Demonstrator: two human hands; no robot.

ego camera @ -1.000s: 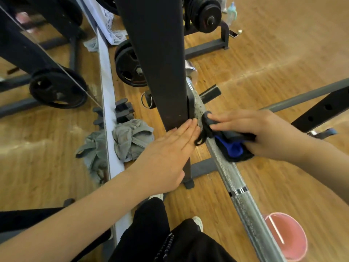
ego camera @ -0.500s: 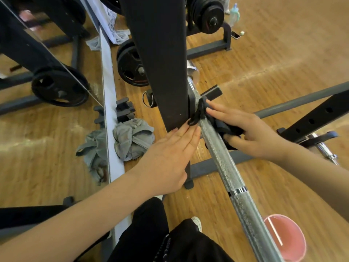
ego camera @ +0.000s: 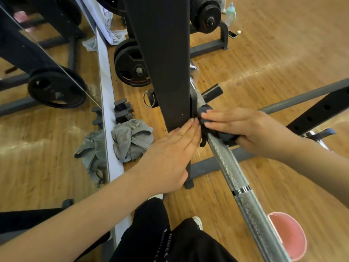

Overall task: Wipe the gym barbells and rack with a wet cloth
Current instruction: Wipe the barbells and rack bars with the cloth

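Two hands met at the foot of the black rack upright (ego camera: 162, 72), which rose between them and hid part of the barbell (ego camera: 224, 159) behind its edge. Left of the left hand (ego camera: 168, 159), a crumpled grey rag (ego camera: 132, 138) lay on the wooden floor (ego camera: 283, 53) against the base of a wall mirror (ego camera: 47, 129), with small black clips (ego camera: 122, 110) just beyond it. Farther out past the fingertips, a black weight plate (ego camera: 130, 70) leaned behind the upright, and more plates (ego camera: 205, 14) sat on a low stand. A pale green bottle (ego camera: 231, 13) and a phone (ego camera: 232, 34) stood well beyond the right hand (ego camera: 249, 129). Below the right forearm, a pink bucket (ego camera: 289, 237) sat beside the near end of the bar. A grey crossbar (ego camera: 302, 97) and a black holed rail (ego camera: 321, 112) ran off past the right wrist. No writing or brand could be read anywhere.

The left hand lay flat against the upright, fingers straight and together, pointing up and toward the bar, gripping nothing. The right hand reached in from the right, fingers extended over the top and thumb beneath, clamped around a dark cloth (ego camera: 222, 135) wrapped on the knurled bar right where it met the upright. Its fingertips nearly touched those of the left hand.
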